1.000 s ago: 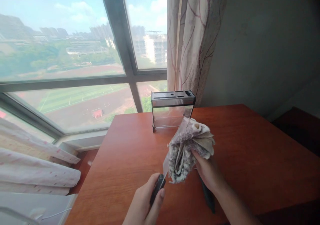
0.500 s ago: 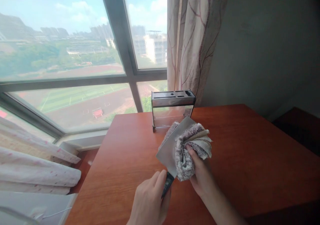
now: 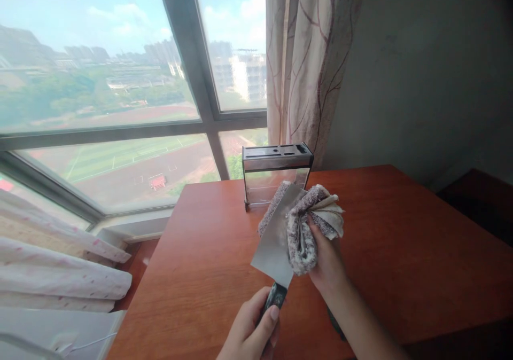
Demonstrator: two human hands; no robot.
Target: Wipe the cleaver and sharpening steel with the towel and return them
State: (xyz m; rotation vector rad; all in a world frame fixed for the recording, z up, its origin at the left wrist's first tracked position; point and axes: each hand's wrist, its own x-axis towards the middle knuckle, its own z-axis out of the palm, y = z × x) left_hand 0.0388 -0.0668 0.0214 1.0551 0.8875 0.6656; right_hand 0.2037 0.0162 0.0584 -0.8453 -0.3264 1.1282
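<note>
My left hand [image 3: 250, 330] grips the dark handle of a cleaver [image 3: 273, 242], whose broad steel blade points up and away over the table. My right hand [image 3: 326, 261] holds a bunched grey and beige cloth [image 3: 310, 224] folded around the blade's right edge and far end. Behind them, a metal knife block [image 3: 276, 173] with slots in its top and a clear front stands at the far edge of the red-brown wooden table [image 3: 401, 242].
A large window [image 3: 120, 82] fills the left, with a patterned curtain [image 3: 308, 61] hanging behind the knife block. White bedding [image 3: 56, 274] lies lower left below the sill. A dark object [image 3: 334, 322] lies on the table under my right forearm. A grey wall stands to the right.
The blade has turned from edge-on to flat and its face has come out from under the cloth. The cloth has slid along the blade toward its far end.
</note>
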